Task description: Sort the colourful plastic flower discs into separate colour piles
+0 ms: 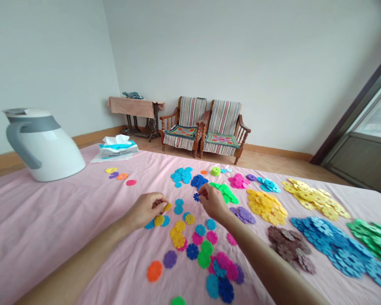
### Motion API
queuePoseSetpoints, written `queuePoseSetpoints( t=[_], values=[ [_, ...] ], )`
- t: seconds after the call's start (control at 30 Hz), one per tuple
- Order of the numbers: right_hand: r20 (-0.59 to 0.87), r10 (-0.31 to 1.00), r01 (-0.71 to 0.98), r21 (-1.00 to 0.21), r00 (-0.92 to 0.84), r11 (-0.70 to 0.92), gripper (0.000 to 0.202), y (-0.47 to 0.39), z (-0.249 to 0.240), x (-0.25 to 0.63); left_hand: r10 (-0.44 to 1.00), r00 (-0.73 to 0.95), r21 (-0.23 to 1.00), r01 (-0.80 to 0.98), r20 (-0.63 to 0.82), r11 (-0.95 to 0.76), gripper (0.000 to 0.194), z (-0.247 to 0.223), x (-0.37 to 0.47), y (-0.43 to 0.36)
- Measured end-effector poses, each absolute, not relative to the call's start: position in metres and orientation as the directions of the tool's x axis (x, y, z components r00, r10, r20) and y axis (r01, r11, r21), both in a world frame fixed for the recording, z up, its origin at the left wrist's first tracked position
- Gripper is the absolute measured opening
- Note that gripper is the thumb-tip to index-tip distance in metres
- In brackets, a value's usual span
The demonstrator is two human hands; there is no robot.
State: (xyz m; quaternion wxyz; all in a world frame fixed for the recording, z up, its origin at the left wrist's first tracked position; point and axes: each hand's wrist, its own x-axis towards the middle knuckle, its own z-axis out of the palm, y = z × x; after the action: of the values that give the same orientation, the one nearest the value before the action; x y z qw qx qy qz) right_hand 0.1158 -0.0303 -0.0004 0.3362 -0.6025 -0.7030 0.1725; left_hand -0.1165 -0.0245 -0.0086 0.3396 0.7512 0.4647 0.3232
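My left hand (148,207) pinches a yellow notched plastic disc (168,207) between thumb and fingers. Just below it, another yellow disc (159,220) lies overlapping light blue ones on the pink cloth. To the right, my right hand (213,202) has its fingers closed at the edge of a dark blue disc (196,197). That disc is next to the dark blue pile (199,181). A bright green pile (226,192) is partly behind the right hand. Between my forearms, loose discs of mixed colours lie scattered, among them an orange one (154,271) and a purple one (170,259).
A white and grey jug (55,148) and a tissue box (119,150) stand at the left of the cloth-covered table (82,199). Piles of yellow (266,206), brown (287,245), blue (343,245) and green discs (376,241) spread out right. Two wooden chairs (222,140) stand beyond.
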Motion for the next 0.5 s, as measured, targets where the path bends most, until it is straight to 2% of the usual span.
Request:
queuePoseSetpoints(
  t=[0.1,0.23,0.3,0.37,0.43,0.5],
  values=[
    [0.292,0.956,0.730,-0.647,-0.028,0.219,0.017,-0.036,-0.006,0.125,0.907,0.352,0.766,0.510,0.229,-0.392,0.021,-0.005,-0.115,-0.025],
    [0.367,0.907,0.706,-0.587,-0.206,0.397,0.012,-0.078,-0.007,0.139,0.845,0.423,0.633,0.566,0.326,-0.528,0.023,0.005,-0.109,-0.035],
    [0.368,0.886,0.717,-0.534,-0.281,0.449,0.021,-0.106,-0.005,0.151,0.772,0.538,0.612,0.498,0.338,-0.615,0.023,0.014,-0.102,-0.051],
    [0.316,0.892,0.758,-0.479,-0.322,0.443,0.038,-0.134,-0.003,0.167,0.626,0.721,0.567,0.395,0.296,-0.723,0.028,0.024,-0.095,-0.076],
    [0.248,0.911,0.806,-0.427,-0.331,0.409,0.053,-0.158,-0.003,0.184,0.473,0.849,0.462,0.331,0.236,-0.823,0.041,0.031,-0.090,-0.103],
    [0.209,0.929,0.840,-0.401,-0.305,0.366,0.061,-0.177,-0.006,0.199,0.410,0.889,0.351,0.325,0.202,-0.878,0.039,0.034,-0.089,-0.126]
  ],
)
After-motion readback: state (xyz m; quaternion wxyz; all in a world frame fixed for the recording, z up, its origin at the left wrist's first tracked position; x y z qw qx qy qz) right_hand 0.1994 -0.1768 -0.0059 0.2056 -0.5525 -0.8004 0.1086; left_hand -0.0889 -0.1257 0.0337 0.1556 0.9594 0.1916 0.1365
